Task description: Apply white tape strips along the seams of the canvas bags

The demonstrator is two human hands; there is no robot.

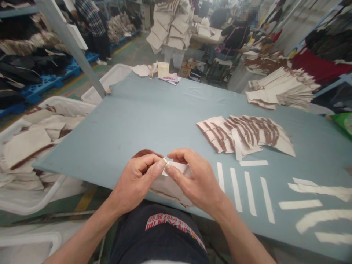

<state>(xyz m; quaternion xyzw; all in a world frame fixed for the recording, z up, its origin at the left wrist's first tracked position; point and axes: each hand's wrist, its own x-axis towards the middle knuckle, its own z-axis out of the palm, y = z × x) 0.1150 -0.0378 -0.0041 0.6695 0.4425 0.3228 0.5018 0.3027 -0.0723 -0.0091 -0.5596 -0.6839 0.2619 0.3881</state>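
Note:
At the table's near edge, my left hand [140, 174] is closed, thumb and forefinger pinching a cream fabric piece [172, 187] with a brown edge that curves up behind the knuckles. Close beside it, my right hand [194, 176] pinches a white strip [178, 167] at the same spot on the fabric. The fingertips of both hands almost meet, and a small white end sticks out between them. My fingers partly cover the strip, so how it lies against the fabric is hard to see.
Several loose white strips [250, 193] lie at right on the blue-grey table [132, 117]. Behind them is an overlapping row of cream and brown pieces [244, 134], with a larger stack [283, 88] farther back. A white bin [33, 209] of fabric stands left, beside a metal post [74, 47].

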